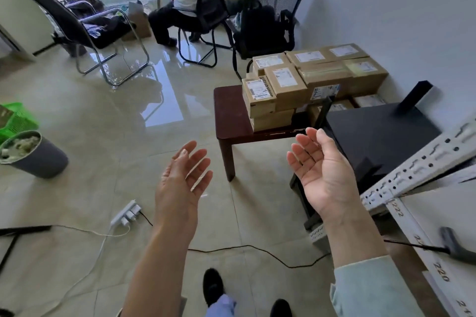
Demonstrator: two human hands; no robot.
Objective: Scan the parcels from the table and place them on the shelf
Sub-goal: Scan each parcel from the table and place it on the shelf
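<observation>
Parcels (306,80): brown boxes with white labels, stacked on the dark wooden counter (226,110) at about 1 o'clock in the head view, against the wall.
Left hand (184,177): empty, fingers straight and spread, held over the floor at 6 o'clock.
Right hand (322,170): empty, palm turned inward, fingers relaxed, just short of the counter's near edge.
Scanner (454,246): a grey handle with a black cord lying on the white shelf (412,216) at 4 o'clock; probably the scanner, though too cut off to be sure.
Step in hand: likely reaching for a parcel; take one from the top, label kept upward for scanning.
Hidden: lower parcels sit behind a black stand (373,134); label print is unreadable; most of the shelf lies outside the view.
</observation>
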